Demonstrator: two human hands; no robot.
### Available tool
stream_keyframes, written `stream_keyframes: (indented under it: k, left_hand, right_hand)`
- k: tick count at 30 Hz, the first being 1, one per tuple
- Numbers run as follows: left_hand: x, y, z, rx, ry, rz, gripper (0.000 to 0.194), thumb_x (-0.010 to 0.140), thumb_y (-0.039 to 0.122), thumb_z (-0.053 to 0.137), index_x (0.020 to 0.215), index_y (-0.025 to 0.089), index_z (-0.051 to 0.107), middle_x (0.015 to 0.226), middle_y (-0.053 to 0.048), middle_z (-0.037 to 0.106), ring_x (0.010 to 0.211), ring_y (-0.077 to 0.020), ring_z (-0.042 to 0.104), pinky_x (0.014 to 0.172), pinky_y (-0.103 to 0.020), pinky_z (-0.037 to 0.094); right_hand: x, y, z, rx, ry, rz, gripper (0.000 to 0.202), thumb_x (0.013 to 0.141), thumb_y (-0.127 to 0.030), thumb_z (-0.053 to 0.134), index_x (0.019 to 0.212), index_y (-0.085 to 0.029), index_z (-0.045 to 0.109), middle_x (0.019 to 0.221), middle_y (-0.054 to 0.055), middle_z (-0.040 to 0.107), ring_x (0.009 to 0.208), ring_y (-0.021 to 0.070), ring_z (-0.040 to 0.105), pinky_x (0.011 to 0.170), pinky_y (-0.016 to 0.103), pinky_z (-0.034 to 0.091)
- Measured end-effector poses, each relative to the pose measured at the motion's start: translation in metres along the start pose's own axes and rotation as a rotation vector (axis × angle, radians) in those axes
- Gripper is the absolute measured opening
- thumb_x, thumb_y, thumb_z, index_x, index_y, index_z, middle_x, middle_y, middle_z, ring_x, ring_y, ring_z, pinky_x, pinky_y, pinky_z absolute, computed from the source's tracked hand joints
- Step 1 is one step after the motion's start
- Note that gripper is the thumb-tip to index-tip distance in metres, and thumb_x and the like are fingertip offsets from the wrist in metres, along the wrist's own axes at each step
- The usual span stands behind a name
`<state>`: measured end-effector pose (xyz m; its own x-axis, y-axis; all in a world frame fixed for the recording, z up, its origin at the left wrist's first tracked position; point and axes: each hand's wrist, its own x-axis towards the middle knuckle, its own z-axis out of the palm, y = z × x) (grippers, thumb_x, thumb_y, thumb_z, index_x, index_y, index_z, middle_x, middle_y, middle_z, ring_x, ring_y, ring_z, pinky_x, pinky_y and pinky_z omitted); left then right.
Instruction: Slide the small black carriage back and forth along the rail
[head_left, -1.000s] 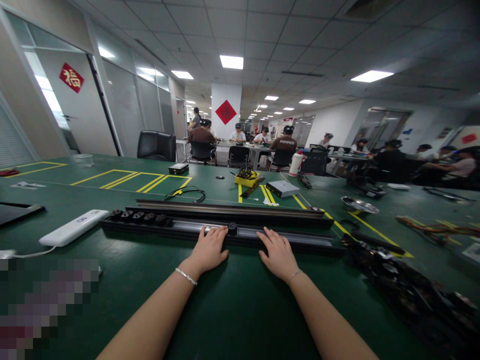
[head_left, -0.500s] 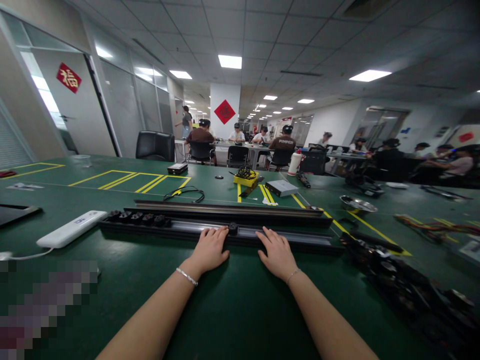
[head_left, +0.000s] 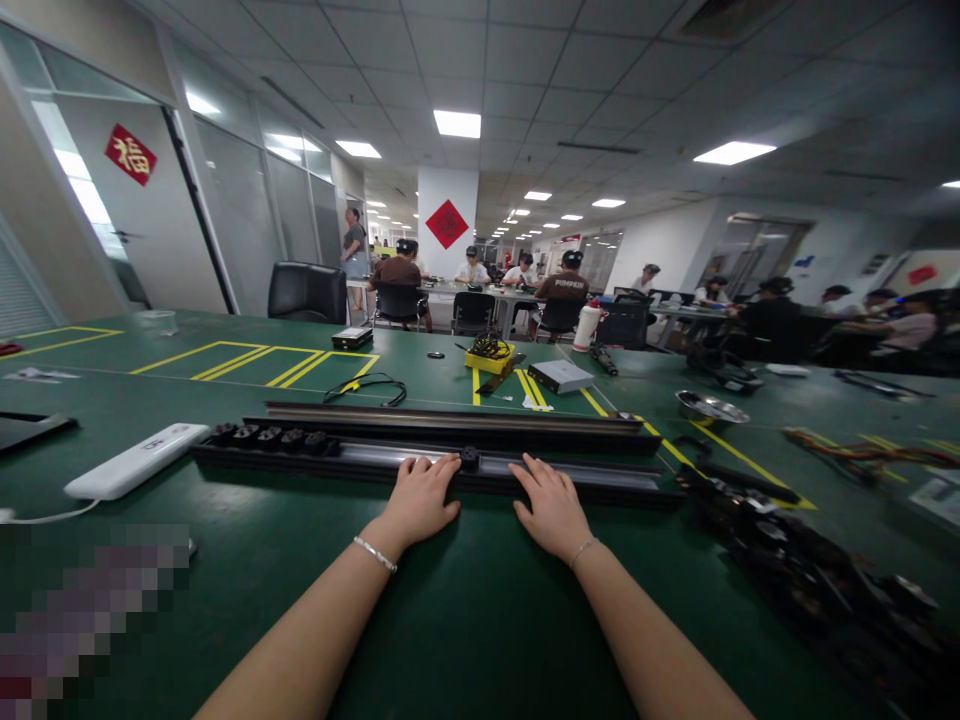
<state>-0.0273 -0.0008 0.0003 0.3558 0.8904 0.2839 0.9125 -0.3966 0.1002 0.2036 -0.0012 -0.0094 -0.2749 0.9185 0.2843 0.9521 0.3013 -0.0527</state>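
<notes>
- Draping the left hand (head_left: 421, 503) over the near black rail (head_left: 491, 482), lying crosswise on the green tabletop (head_left: 487, 630) right in front. Bunching the fingers fairly close, sticking the thumb out sideways, pinching nothing visible.
- Pointing the left index fingertip right at the small black block (head_left: 469, 458) sitting on the rail's silvery strip (head_left: 386, 455). Not making out whether touching or just beside, tbh.
- Laying the right hand (head_left: 553, 508) on the same rail, a bit right of the block, splaying index and thumb away from the rest, gripping nothing as far as visible.
- Seeing a row of black knob-like pieces (head_left: 270, 438) at the rail's left end, near a white boxy device (head_left: 139, 462), plus a second black rail (head_left: 457, 425) right behind.
- Possibly risking a skewed block, imo, through a stray sideways nudge from that index finger, if sitting loose.
- Also risking a skidding or tipping rail from uneven pressing on the near edge, probably bumping the second one.
- Maybe courting a snag with the dark parts heap (head_left: 810, 590), by shoving the rail rightward.
</notes>
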Motion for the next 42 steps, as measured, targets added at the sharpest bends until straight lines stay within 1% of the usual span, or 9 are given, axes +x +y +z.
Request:
stream_keyframes:
  k: [4,11,13,15,17,21,24,28,42]
  left_hand:
    - [0.0,0.0,0.0,0.005,0.012,-0.003,0.059,0.072,0.041,0.049,0.128,0.027,0.037,0.135,-0.001,0.044,0.11,-0.0258,0.044,0.095,-0.044,0.025]
    - [-0.001,0.0,0.002,0.023,0.018,0.001,0.058,0.073,0.041,0.049,0.127,0.026,0.038,0.135,-0.002,0.043,0.111,-0.0251,0.043,0.096,-0.044,0.025]
    - [-0.001,0.001,0.004,0.025,0.034,0.0,0.057,0.073,0.041,0.049,0.127,0.026,0.038,0.135,-0.003,0.044,0.113,-0.0252,0.042,0.099,-0.046,0.023]
    - [-0.001,0.002,0.006,0.021,0.053,0.005,0.057,0.073,0.04,0.049,0.127,0.025,0.038,0.134,-0.003,0.044,0.116,-0.0248,0.041,0.102,-0.047,0.017]
    - [-0.001,0.003,0.008,0.019,0.066,0.023,0.057,0.073,0.038,0.05,0.127,0.023,0.038,0.134,-0.005,0.044,0.12,-0.0238,0.038,0.105,-0.046,0.013]
    - [-0.001,0.006,0.01,0.021,0.089,0.061,0.057,0.074,0.034,0.049,0.127,0.016,0.039,0.134,-0.009,0.043,0.121,-0.0222,0.038,0.105,-0.039,0.018]
    - [-0.001,0.007,0.011,0.03,0.101,0.062,0.058,0.073,0.033,0.05,0.127,0.015,0.038,0.134,-0.01,0.043,0.12,-0.0227,0.039,0.103,-0.038,0.022]
    - [-0.002,0.007,0.011,0.026,0.111,0.054,0.059,0.073,0.032,0.051,0.127,0.017,0.037,0.134,-0.009,0.043,0.12,-0.0222,0.039,0.103,-0.038,0.023]
    - [0.0,0.01,0.008,0.002,0.087,0.026,0.058,0.072,0.035,0.051,0.127,0.022,0.039,0.134,-0.005,0.044,0.114,-0.0225,0.043,0.098,-0.038,0.025]
  right_hand:
    - [0.0,0.0,0.0,0.0,0.004,0.0,0.053,0.078,-0.03,0.044,0.13,-0.03,0.039,0.142,0.003,0.031,0.127,0.0211,0.028,0.1,0.04,0.019]
    - [0.0,0.001,0.0,-0.004,0.003,-0.009,0.053,0.078,-0.03,0.045,0.13,-0.029,0.038,0.142,0.004,0.031,0.127,0.0212,0.027,0.099,0.039,0.02]
    - [0.0,0.001,0.0,-0.005,0.007,-0.012,0.053,0.078,-0.03,0.045,0.131,-0.029,0.038,0.142,0.004,0.031,0.127,0.0211,0.027,0.099,0.039,0.02]
    - [0.0,0.001,0.0,-0.008,0.006,-0.013,0.053,0.078,-0.03,0.045,0.131,-0.029,0.038,0.142,0.004,0.031,0.127,0.0213,0.028,0.099,0.04,0.02]
    - [0.0,0.001,0.0,-0.009,0.004,-0.013,0.053,0.078,-0.031,0.045,0.131,-0.03,0.038,0.141,0.004,0.032,0.127,0.0214,0.028,0.099,0.04,0.02]
    - [0.0,0.001,0.001,-0.007,0.005,-0.014,0.053,0.078,-0.03,0.045,0.13,-0.029,0.039,0.141,0.004,0.032,0.126,0.0214,0.028,0.099,0.039,0.02]
    - [0.0,0.002,0.001,-0.004,0.013,-0.019,0.053,0.078,-0.031,0.044,0.131,-0.029,0.038,0.141,0.004,0.032,0.126,0.0212,0.029,0.1,0.039,0.019]
    - [-0.001,0.002,0.0,0.004,0.023,-0.026,0.054,0.079,-0.031,0.043,0.133,-0.03,0.035,0.141,0.004,0.034,0.126,0.0209,0.03,0.101,0.04,0.018]
    - [0.0,0.002,0.002,-0.01,0.023,-0.034,0.052,0.079,-0.031,0.044,0.131,-0.031,0.038,0.141,0.003,0.033,0.126,0.0208,0.029,0.1,0.039,0.019]
